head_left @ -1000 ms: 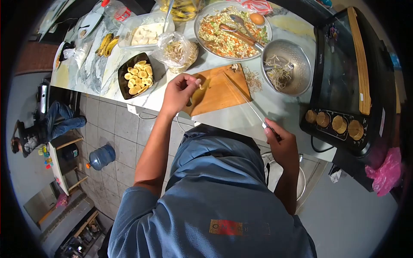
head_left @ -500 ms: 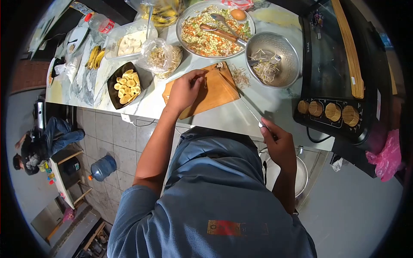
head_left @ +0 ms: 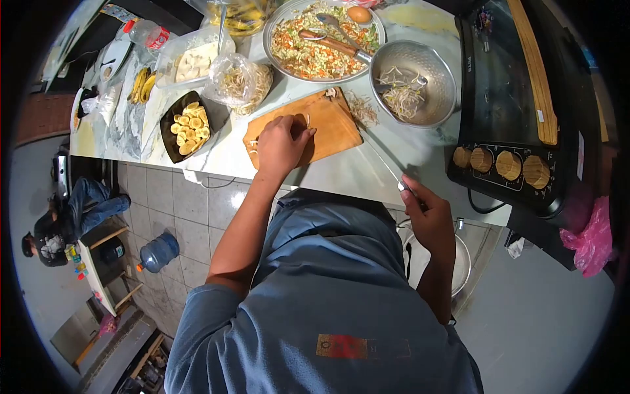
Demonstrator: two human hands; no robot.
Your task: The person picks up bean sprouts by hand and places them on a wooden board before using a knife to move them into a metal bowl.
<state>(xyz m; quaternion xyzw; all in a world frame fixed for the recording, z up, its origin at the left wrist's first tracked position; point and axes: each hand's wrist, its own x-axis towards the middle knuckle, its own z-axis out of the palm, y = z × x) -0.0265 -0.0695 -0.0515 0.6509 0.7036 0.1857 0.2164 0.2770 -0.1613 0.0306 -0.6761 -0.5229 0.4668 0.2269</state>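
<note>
My left hand [head_left: 282, 146] is over the wooden cutting board [head_left: 335, 138], fingers curled together and thumb drawn in. Whatever it pinches, if anything, is hidden. Small pale sprout bits lie on the board by its fingers. My right hand [head_left: 430, 213] is closed round the handle of a knife [head_left: 384, 161], whose thin blade points up and left to the board's right edge. Beyond the board is a dented metal bowl [head_left: 443, 82] with bean sprouts [head_left: 403, 102] in it. Thin sprout trimmings [head_left: 361, 108] are heaped on the counter between board and bowl.
A tray of chopped vegetables [head_left: 295, 62] holds a ladle and an egg [head_left: 359, 14]. To the left are a bag of sprouts [head_left: 239, 82], a white tub [head_left: 190, 62] and a black dish of banana slices [head_left: 190, 131]. An oven [head_left: 505, 118] stands right. A person [head_left: 59, 223] sits far left.
My left hand has come lower on the board, and its fingers are more curled. The right hand still holds the knife in nearly the same place. The view has shifted slightly.
</note>
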